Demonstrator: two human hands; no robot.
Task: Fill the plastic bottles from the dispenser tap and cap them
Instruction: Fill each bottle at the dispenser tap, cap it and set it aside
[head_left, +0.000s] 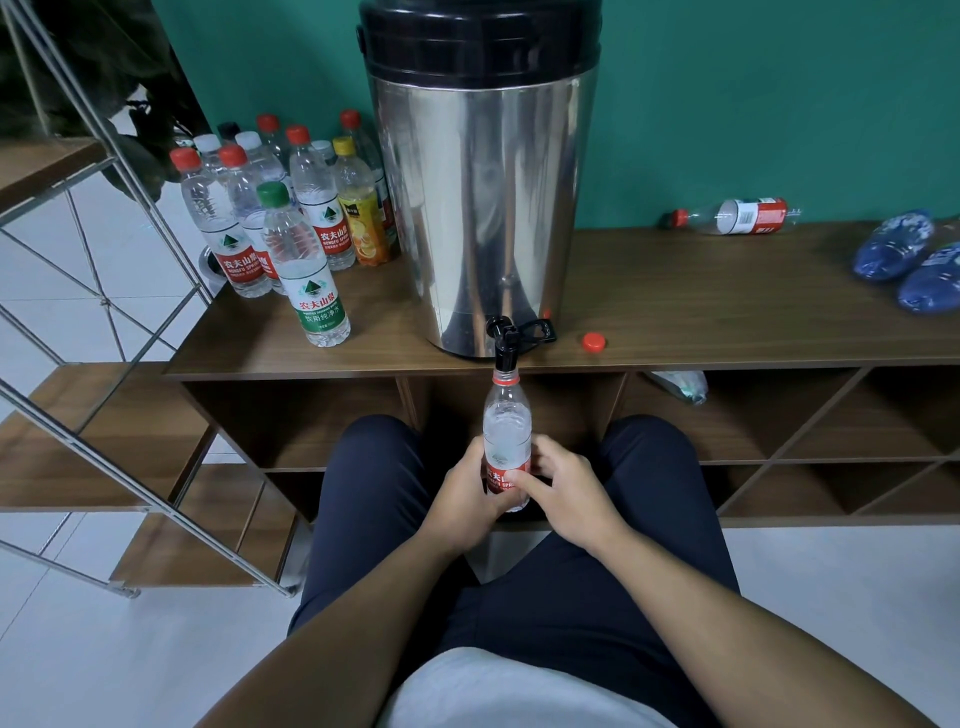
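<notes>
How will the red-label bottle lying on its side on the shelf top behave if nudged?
The red-label bottle will likely roll: it lies on its side on the flat shelf top. It looks empty, so it is probably light and will skid easily. The thin clear plastic may dent.

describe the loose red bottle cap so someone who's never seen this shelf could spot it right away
Start at the big steel dispenser standing on the wooden shelf top. Just right of its black tap, near the front edge, lies the loose red cap. It is the only cap lying alone on the wood, not screwed onto a bottle.
</notes>
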